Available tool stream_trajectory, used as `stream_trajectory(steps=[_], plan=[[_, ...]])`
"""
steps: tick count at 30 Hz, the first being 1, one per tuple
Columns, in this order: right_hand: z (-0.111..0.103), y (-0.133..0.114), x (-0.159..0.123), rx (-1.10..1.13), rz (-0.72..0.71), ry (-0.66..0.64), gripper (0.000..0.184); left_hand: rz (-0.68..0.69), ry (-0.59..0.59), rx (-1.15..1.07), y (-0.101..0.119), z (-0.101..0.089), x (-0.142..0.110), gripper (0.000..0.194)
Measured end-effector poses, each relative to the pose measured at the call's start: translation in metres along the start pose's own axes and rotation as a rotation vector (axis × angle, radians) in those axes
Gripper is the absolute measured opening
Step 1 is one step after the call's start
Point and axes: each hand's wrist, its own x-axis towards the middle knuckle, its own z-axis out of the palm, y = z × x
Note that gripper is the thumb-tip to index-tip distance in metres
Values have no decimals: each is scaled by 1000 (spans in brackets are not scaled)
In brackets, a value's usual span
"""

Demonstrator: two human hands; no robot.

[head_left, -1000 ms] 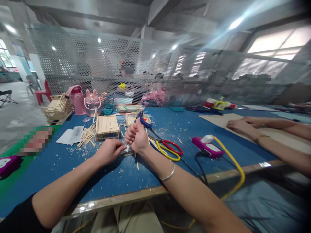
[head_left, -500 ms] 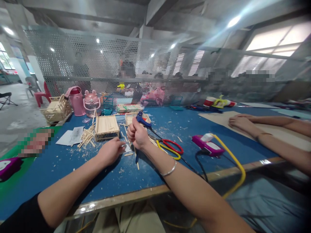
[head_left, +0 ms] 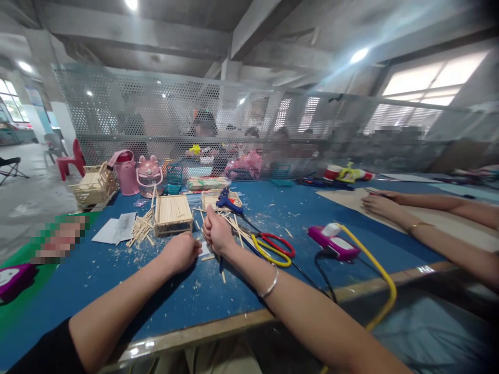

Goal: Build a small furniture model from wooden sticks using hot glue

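My left hand (head_left: 182, 253) is closed in a pinch above the blue tabletop, beside a small white scrap (head_left: 204, 249). Whatever its fingertips hold is too small to name. Just to the right, my right hand (head_left: 218, 232) is curled into a fist with the thumb on top. A dark blue piece shows below that fist, but what the fist grips is hidden. Behind my hands stands a small crate of wooden sticks (head_left: 173, 214), with loose sticks (head_left: 141, 228) heaped at its left. A blue glue gun (head_left: 230, 201) lies just beyond my right fist.
A tool with red and yellow loop handles (head_left: 275, 249) lies right of my forearm. Farther right sits a purple power strip (head_left: 333, 243) with a yellow cable. A co-worker's hands (head_left: 376, 202) rest on brown board. Pink bottles (head_left: 127, 174) stand at the back left.
My left hand has drawn its fingers in more tightly and come slightly closer to my right fist. The camera view has tilted up a little; the tabletop things stay in place.
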Motion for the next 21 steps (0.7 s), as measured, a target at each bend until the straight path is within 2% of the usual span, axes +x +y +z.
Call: stream_trajectory(steps=[4, 10, 17, 21], plan=[[2, 4, 5, 3, -33, 33, 56, 32, 11, 16, 0, -1, 1, 24], [-5, -7, 3, 24, 8, -12, 54, 14, -11, -28, -1, -1, 0, 23], [-14, -22, 2, 79, -64, -5, 54, -30, 118, -117, -7, -3, -4, 29], [-11, -18, 1, 111, -44, -51, 55, 0, 107, -119, -4, 1, -3, 29]])
